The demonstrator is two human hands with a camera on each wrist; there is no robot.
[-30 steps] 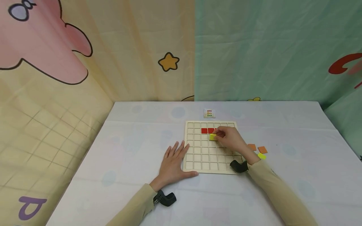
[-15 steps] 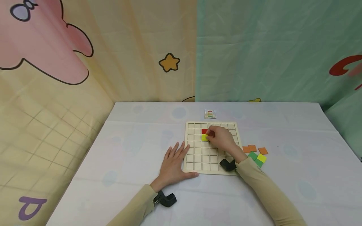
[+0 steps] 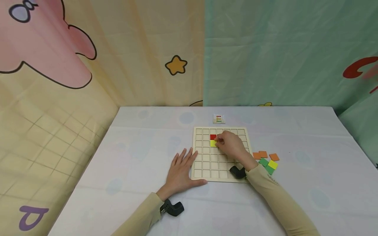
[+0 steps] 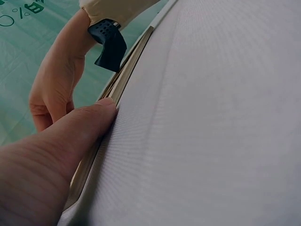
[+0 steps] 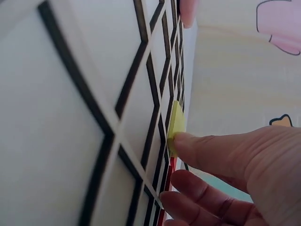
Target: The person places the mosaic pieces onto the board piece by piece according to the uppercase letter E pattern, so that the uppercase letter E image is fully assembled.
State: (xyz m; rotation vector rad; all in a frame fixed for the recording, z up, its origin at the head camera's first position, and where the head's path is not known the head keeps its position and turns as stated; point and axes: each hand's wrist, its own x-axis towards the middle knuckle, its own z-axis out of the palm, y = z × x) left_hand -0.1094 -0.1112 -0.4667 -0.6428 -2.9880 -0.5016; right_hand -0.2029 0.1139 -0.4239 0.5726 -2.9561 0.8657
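A pale wooden grid board (image 3: 205, 164) lies on the table. My right hand (image 3: 231, 145) is over its upper middle, with thumb and fingers at a yellow square tile (image 3: 213, 143) just below a red tile (image 3: 213, 137). In the right wrist view the thumb presses on the yellow tile (image 5: 176, 123), and the fingers curl beside it; part of the tile is hidden. Other red tiles are mostly covered by the hand. My left hand (image 3: 180, 172) lies with spread fingers at the board's lower left corner, its thumb along the front edge (image 4: 134, 61).
Right of the board lie loose tiles: several orange ones (image 3: 274, 157), green ones (image 3: 263, 162) and a yellow one (image 3: 273, 164). Behind the board sits a small card with a coloured grid pattern (image 3: 219, 119). Patterned cloth hangs behind the table.
My right hand has moved left with the yellow tile, to the cell below the leftmost red tile. Its forearm now uncovers the green tiles. The left hand stays put.
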